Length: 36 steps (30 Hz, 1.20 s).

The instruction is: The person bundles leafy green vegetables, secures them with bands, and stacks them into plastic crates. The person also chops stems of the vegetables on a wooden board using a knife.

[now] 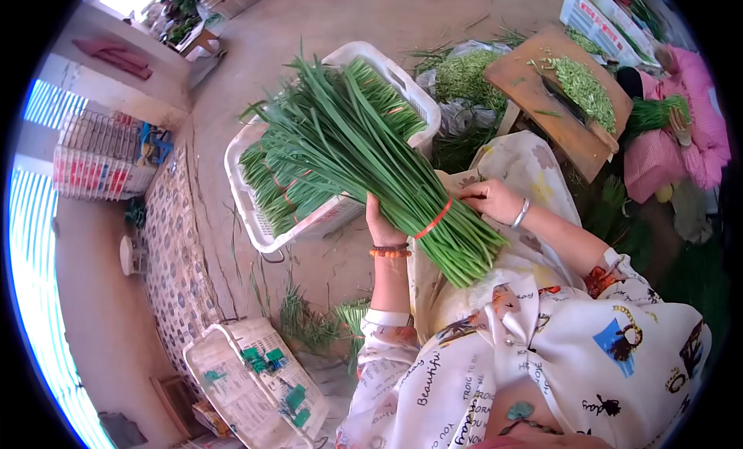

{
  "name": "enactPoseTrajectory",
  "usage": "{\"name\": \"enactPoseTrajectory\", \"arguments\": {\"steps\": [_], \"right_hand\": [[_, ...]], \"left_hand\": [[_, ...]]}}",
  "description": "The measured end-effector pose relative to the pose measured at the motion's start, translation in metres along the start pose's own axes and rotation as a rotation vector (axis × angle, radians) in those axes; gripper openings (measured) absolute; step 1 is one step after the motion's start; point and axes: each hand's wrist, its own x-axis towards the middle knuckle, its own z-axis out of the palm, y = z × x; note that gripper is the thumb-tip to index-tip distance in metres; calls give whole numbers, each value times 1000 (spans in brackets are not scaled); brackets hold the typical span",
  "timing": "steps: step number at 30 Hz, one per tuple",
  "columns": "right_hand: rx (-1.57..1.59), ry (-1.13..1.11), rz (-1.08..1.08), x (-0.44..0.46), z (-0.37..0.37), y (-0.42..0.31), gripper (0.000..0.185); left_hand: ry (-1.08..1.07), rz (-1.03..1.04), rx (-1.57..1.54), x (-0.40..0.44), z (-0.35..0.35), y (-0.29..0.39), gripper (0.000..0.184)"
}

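A thick bundle of green garlic chives lies slantwise in front of me, cut ends toward my lap and leaves over the crate. An orange-red band circles it near the stem end. Cupped under and around its left side, my left hand is closed on the bundle, fingers mostly hidden. My right hand has its fingertips pinched at the stems on the right side, close to the band; the exact grip is partly hidden. Beyond the leaves, a white plastic crate holds several banded chive bundles.
At right, a wooden board bears a knife and chopped green pieces. Another person in pink holds chives beside it. A white crate sits lower left. Loose chives litter the floor; stacked crates stand left.
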Motion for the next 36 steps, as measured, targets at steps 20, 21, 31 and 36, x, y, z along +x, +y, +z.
{"name": "enactPoseTrajectory", "arguments": {"steps": [20, 21, 31, 36], "right_hand": [[-978, -18, -59, -101, -53, 14, 18], [-750, 189, -252, -96, -49, -2, 22], [21, -524, -31, -70, -18, -43, 25], [287, -466, 71, -118, -65, -53, 14]], "left_hand": [[52, -234, 179, 6, 25, -23, 34], [14, -216, 287, 8, 31, -22, 35], [-2, -213, 521, 6, 50, -30, 37], [89, -192, 579, 9, 49, -33, 39]]}}
